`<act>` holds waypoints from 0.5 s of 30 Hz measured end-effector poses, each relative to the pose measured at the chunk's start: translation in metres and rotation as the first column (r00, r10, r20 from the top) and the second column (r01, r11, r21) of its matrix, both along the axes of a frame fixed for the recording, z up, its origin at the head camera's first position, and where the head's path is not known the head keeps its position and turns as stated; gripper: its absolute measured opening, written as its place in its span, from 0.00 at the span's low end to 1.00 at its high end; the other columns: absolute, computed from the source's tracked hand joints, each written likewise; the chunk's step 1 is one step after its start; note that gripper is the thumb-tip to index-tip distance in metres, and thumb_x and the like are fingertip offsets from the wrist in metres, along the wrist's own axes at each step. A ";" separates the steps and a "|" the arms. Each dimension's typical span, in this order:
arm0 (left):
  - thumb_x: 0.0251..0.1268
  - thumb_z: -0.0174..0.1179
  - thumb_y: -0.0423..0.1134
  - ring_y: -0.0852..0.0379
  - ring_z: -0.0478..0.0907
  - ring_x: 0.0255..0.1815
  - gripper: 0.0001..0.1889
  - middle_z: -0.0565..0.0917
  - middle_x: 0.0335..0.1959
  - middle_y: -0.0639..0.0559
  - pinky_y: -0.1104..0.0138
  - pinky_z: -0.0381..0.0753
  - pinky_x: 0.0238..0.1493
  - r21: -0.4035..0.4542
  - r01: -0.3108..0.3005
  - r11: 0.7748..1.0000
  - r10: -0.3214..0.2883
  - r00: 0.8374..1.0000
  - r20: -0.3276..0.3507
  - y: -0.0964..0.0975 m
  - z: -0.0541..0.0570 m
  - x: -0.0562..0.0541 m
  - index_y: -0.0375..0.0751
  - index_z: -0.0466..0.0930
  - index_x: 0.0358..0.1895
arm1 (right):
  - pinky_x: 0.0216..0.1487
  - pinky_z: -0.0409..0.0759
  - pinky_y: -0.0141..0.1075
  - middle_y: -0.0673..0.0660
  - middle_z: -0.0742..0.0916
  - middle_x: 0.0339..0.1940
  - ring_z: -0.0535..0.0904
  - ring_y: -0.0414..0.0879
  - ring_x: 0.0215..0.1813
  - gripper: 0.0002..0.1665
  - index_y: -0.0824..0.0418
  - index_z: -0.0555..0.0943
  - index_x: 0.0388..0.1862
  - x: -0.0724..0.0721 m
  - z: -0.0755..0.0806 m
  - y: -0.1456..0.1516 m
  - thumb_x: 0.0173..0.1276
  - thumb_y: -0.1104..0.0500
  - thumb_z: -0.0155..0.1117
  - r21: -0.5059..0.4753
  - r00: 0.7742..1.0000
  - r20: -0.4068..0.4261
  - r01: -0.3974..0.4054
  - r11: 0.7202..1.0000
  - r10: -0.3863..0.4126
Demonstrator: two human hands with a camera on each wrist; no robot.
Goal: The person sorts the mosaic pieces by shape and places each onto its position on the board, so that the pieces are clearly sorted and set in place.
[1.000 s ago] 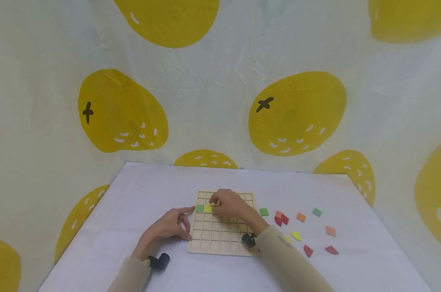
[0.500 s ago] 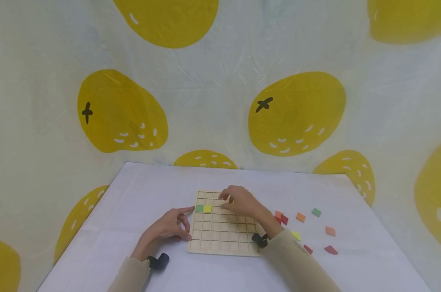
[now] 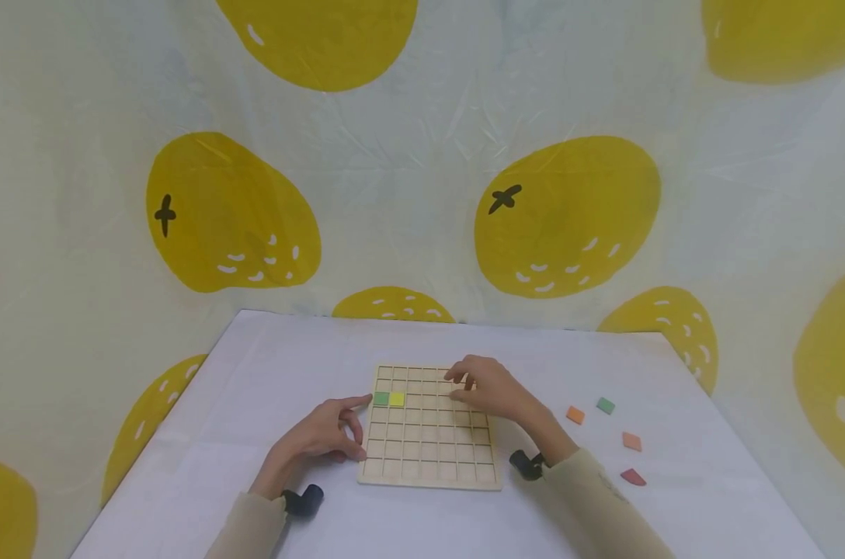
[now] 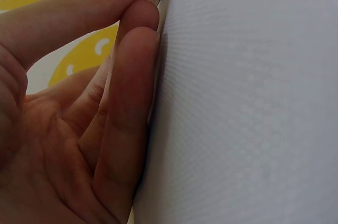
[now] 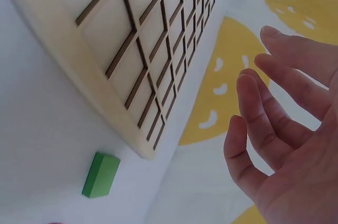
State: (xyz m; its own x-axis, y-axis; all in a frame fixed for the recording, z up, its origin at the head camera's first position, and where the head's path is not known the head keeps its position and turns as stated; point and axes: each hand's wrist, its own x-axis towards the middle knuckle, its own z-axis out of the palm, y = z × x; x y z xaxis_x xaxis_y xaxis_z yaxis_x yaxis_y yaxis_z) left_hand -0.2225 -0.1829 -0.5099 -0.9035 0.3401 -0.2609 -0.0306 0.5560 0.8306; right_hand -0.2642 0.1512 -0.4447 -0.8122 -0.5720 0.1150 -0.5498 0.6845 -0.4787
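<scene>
White table (image 3: pixel 311 338) fills the frame's lower part, where a wooden board (image 3: pixel 422 449) with one green square (image 3: pixel 381 399) and one yellow square (image 3: pixel 398 399) lies at lower centre, the left hand (image 3: pixel 321 429) touching its left edge with thumb and forefinger spread, and the right hand (image 3: pixel 490 387), fingers apart, above its upper right part.

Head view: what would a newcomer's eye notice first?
Probably the big yellow fruit-like shapes on the backdrop behind the table. Next, the gridded wooden board on it, with a green square beside a yellow square at its left. The left hand touches the board's edge; the right hand hovers over its far right part.
</scene>
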 end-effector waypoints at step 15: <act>0.42 0.82 0.31 0.58 0.74 0.22 0.53 0.84 0.30 0.53 0.63 0.80 0.26 0.007 0.017 1.000 -0.017 1.000 -0.013 -0.001 -0.001 -0.001 0.42 0.65 0.78 | 0.43 0.81 0.35 0.57 0.90 0.46 0.83 0.46 0.41 0.17 0.62 0.87 0.52 0.003 -0.001 0.046 0.66 0.60 0.74 -0.045 0.997 0.004 0.083 0.995 -0.083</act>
